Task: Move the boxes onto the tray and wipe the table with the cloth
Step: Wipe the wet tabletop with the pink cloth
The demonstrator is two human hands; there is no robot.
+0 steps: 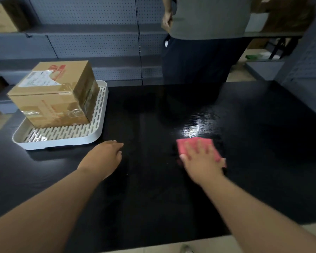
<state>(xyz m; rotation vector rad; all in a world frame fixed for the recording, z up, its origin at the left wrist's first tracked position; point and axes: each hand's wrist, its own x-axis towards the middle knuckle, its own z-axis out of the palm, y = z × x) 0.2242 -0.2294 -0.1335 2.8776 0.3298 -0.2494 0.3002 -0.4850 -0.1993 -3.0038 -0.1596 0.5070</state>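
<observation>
R hand (202, 157) flat on pink cloth (215, 146), box (53, 94) on tray (62, 141)

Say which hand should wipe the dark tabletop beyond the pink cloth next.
Right. The right hand lies flat on the pink cloth, pressing it to the table. The left hand holds nothing and is near the tray, apart from the cloth.

Box (51, 94) on tray (62, 141); cloth (182, 145) on table (153, 189).

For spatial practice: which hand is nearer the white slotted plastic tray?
Left. Left hand is just right of the tray; right hand, flat on the pink cloth, is farther right.
</observation>
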